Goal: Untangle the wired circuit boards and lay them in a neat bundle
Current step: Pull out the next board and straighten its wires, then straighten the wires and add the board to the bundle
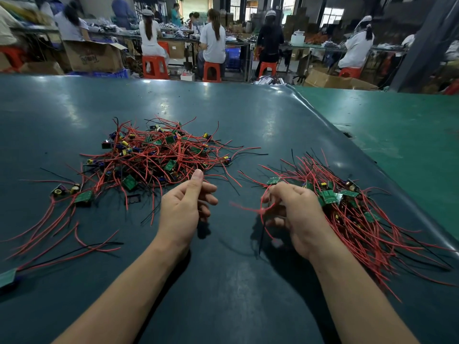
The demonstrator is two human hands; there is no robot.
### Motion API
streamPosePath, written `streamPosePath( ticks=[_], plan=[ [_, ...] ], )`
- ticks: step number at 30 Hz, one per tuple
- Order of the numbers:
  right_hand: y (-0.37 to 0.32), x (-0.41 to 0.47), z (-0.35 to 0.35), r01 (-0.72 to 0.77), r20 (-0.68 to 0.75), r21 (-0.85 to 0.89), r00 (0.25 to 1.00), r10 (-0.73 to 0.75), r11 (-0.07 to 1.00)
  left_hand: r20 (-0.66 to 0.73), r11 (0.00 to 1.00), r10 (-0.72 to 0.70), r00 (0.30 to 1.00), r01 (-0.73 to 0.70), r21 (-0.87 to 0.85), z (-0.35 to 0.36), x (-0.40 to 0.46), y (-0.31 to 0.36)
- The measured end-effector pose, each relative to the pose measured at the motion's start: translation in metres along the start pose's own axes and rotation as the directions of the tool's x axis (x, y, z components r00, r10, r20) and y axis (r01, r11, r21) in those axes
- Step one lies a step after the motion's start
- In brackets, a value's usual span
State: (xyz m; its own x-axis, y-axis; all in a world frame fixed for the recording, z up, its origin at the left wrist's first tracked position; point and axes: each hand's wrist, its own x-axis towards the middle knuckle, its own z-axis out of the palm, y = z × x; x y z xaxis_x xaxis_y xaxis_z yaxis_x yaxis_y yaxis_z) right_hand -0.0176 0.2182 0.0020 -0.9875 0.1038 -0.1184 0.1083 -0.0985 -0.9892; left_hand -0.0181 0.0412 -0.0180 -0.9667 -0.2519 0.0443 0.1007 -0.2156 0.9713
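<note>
Nearest, the right hand (295,214) pinches what looks like one board's red wires (250,209) beside the combed bundle (352,212) on the bench (223,281), the left hand (186,207) loosely curled and empty; the tangled pile (154,155) remains, roughly half left.

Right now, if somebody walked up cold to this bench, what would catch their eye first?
Most likely the big tangled heap of red-wired circuit boards sprawled left of centre on the dark green table. Next, the tidier bundle at the right, its wires fanned toward the near edge. Between them, the right hand pinches a red wire while the left hand hovers loosely curled, holding nothing.
</note>
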Motion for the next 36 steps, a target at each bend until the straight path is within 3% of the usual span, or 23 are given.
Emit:
streamPosePath(
  ticks=[2,4,5,7,8,9,12,14,16,18,20,22,26,27,28,30,31,33,36],
  plan=[
    [0.000,-0.002,-0.001,-0.028,0.055,-0.092,0.998,0.033,0.995,0.001,1.000,0.003,1.000,-0.003,0.007,0.000,0.000,0.000],
    [0.005,0.000,-0.005,0.014,-0.014,-0.328,1.000,-0.020,0.945,0.005,1.000,-0.001,1.000,0.001,0.009,0.000,0.000,0.001],
    [0.006,0.001,-0.009,0.026,-0.066,-0.534,0.995,-0.072,0.845,0.008,1.000,-0.005,1.000,0.005,0.005,0.000,0.000,0.001],
    [0.007,0.000,-0.017,-0.034,-0.170,-0.851,0.962,-0.214,0.524,0.010,1.000,-0.008,1.000,0.008,-0.003,0.000,0.000,0.000],
    [0.005,-0.001,-0.018,-0.038,-0.190,-0.903,0.928,-0.319,0.428,0.010,1.000,-0.007,1.000,0.007,-0.003,0.000,-0.001,0.000],
    [0.004,-0.003,-0.017,0.016,-0.178,-0.912,0.885,-0.430,0.411,0.011,1.000,-0.006,1.000,0.006,-0.002,0.000,-0.001,0.000],
    [0.004,-0.009,0.000,0.425,-0.026,-0.739,0.757,-0.653,0.522,0.015,1.000,-0.005,1.000,0.005,0.005,0.002,-0.001,0.000],
    [0.009,-0.016,0.017,0.517,0.080,-0.521,0.822,-0.564,0.679,0.013,1.000,-0.002,1.000,0.002,0.003,0.002,-0.001,0.000],
    [0.019,-0.021,0.030,0.381,0.231,-0.393,0.922,-0.312,0.837,0.010,1.000,0.006,1.000,-0.006,0.009,0.001,-0.001,0.000],
    [0.030,-0.018,0.036,0.225,0.238,-0.427,0.962,-0.131,0.876,0.010,1.000,0.009,1.000,-0.010,0.016,0.001,-0.001,0.000],
    [0.029,-0.010,0.032,0.134,0.049,-0.465,0.991,-0.126,0.875,0.005,1.000,0.002,1.000,-0.002,0.017,0.000,0.000,0.000],
    [0.020,-0.002,0.017,0.045,-0.157,-0.591,0.973,-0.169,0.806,-0.004,1.000,-0.003,1.000,0.003,0.021,0.001,0.000,0.000],
    [0.014,-0.002,-0.002,-0.025,-0.267,-0.665,0.941,-0.206,0.747,-0.024,0.992,0.056,0.998,-0.053,0.111,0.001,-0.001,-0.003],
    [0.015,-0.004,-0.001,0.009,-0.244,-0.710,0.935,-0.258,0.704,-0.038,0.959,0.159,0.987,-0.145,0.245,-0.002,-0.002,-0.005],
    [0.015,-0.007,0.003,0.067,-0.204,-0.742,0.925,-0.320,0.667,-0.030,0.849,0.317,0.948,-0.269,0.454,-0.006,-0.001,-0.007],
    [0.016,-0.012,0.012,0.242,-0.083,-0.715,0.902,-0.423,0.656,0.077,0.447,0.614,0.785,-0.427,0.786,-0.014,0.000,-0.006],
    [0.016,-0.015,0.016,0.327,-0.012,-0.681,0.890,-0.456,0.655,0.108,0.317,0.673,0.732,-0.417,0.852,-0.017,0.001,-0.005],
    [0.019,-0.022,0.025,0.451,0.139,-0.633,0.865,-0.481,0.629,0.060,0.272,0.641,0.765,-0.300,0.915,-0.024,0.008,-0.005],
    [0.025,-0.027,0.032,0.548,0.313,-0.603,0.831,-0.460,0.580,-0.023,0.240,0.384,0.923,-0.075,0.968,-0.034,0.016,-0.006]
  ],
)
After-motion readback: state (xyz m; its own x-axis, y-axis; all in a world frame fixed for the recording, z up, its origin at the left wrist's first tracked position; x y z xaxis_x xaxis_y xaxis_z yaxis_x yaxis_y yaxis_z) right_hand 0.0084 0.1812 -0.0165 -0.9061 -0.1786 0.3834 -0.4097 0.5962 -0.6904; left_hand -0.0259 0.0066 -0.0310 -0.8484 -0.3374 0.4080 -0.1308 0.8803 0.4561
